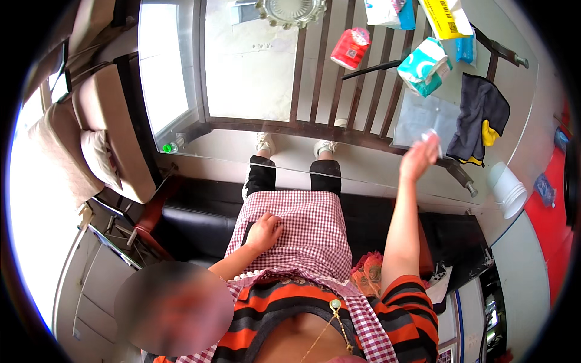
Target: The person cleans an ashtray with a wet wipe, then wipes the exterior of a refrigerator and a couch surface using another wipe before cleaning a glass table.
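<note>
My left hand (265, 233) rests on the red-and-white checked apron (299, 213) over my lap, its fingers loosely bent. A black edge (248, 233) shows beside it; what it belongs to is unclear. Out over the glass tabletop (522, 122), my right hand (422, 154) holds a small, blurred white piece (438, 144), perhaps tissue. Just beyond that hand lies a clear plastic sleeve (415, 120). To its right is a grey cloth with yellow trim (481, 109). A teal-and-white tissue pack (424, 68) stands farther back, touching or near a black stick (370, 70).
A red pack (350, 49), a glass dish (292, 11) and a yellow-and-white packet (445, 18) sit at the far side. Stacked white cups (507, 190) lie at the right. A green-capped bottle (174, 144) shows at the left corner. I sit on a black sofa (199, 218).
</note>
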A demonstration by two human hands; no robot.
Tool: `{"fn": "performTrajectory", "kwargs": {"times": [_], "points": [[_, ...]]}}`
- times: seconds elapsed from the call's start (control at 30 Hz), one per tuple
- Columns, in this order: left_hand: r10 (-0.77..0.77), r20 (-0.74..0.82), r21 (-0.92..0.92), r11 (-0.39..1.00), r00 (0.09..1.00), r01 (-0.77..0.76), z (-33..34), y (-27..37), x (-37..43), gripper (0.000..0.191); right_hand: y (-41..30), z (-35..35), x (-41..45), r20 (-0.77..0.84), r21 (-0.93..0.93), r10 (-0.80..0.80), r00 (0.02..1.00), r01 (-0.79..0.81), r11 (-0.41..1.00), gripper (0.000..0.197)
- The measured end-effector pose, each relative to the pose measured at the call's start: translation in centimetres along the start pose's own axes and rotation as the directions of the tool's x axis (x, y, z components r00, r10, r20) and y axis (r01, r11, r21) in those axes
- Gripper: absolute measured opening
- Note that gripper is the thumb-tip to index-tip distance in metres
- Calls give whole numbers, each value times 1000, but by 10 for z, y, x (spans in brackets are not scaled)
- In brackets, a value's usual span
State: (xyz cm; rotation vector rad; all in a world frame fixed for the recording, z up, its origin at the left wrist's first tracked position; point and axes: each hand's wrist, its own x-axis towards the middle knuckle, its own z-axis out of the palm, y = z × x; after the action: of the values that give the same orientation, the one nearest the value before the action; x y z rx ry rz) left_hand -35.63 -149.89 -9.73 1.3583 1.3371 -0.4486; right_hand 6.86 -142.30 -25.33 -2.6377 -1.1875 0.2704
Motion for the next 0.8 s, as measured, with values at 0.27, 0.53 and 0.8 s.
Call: {"fn": "performTrajectory", "kwargs": {"times": [0.27,0.53,0.8], "points": [[36,-18,14,999,999,-36,-29,-52,-12,23,-220,34,-142,297,183,-343,891,299,936,49],[47,-35,96,994,998,-44,-65,-113,-20,19,-44,33,-139,-5,-148,235,972,-233,961,54],[25,-5,136,990,1000,-25,-78,-119,-26,18,-168,44,-233,515,22,-313,798,354,935,59]]}}
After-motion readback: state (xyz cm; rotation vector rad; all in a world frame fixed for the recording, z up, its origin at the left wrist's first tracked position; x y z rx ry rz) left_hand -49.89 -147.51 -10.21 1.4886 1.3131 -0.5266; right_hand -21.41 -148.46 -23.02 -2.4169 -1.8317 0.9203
